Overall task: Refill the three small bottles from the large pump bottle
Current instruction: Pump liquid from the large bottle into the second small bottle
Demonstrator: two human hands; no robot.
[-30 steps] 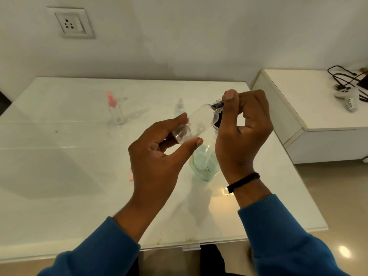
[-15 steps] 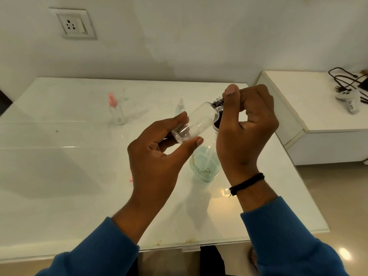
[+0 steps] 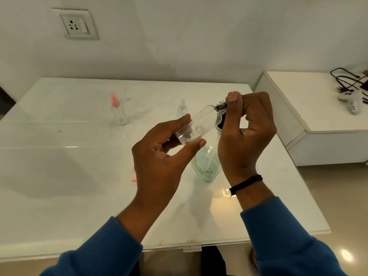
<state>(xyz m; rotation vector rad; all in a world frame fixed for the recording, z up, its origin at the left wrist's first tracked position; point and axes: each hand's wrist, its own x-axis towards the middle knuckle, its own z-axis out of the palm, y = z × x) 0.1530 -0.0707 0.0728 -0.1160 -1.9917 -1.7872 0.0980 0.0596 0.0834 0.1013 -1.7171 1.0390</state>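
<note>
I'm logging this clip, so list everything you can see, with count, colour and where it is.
Small bottle: one, clear, tilted, held in both hands.
Pump bottle: one, pale green, on the table under the hands.
Pink-capped bottle: one, clear, far left on the table.
White-capped bottle: one, behind the hands.
Pink item: one, mostly hidden by the left hand.
Table: one, white.
Side cabinet: one, white, right.
Cables: black, on the cabinet.
Wall socket: one, white.
Left hand: holds the bottle's base.
Right hand: pinches its dark neck.

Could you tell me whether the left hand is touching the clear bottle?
Touching: the head view shows the left hand pinching the clear bottle at its base.
</note>
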